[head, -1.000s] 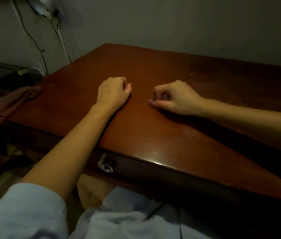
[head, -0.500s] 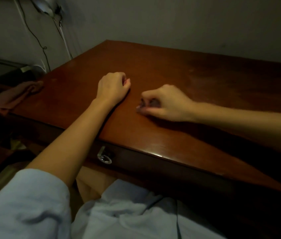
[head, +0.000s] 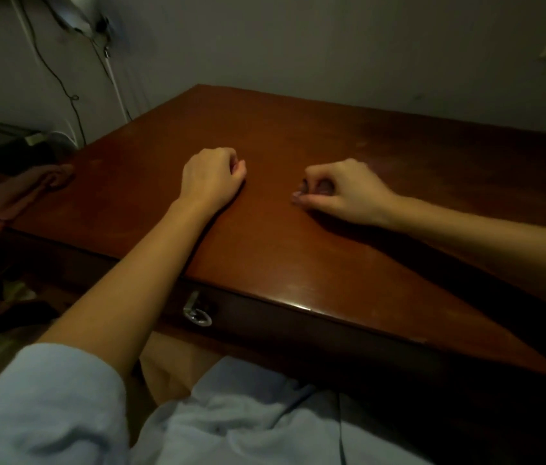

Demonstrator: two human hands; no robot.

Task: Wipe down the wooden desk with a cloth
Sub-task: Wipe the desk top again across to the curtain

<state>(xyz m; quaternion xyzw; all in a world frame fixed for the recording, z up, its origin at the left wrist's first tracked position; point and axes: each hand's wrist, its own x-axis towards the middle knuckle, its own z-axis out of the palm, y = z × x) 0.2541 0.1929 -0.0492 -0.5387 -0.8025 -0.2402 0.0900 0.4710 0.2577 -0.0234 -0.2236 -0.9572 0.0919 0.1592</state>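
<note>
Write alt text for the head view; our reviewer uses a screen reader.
A person's left hand and right hand rest curled, holding nothing visible, on a reddish-brown wooden desk. A pinkish cloth lies untouched at the desk's left edge, apart from both hands; a metal drawer pull shows on the front.

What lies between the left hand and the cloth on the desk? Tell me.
Nothing visible. The left hand rests on the desk, and only bare wood lies between it and the cloth draped at the desk's left edge.
</note>
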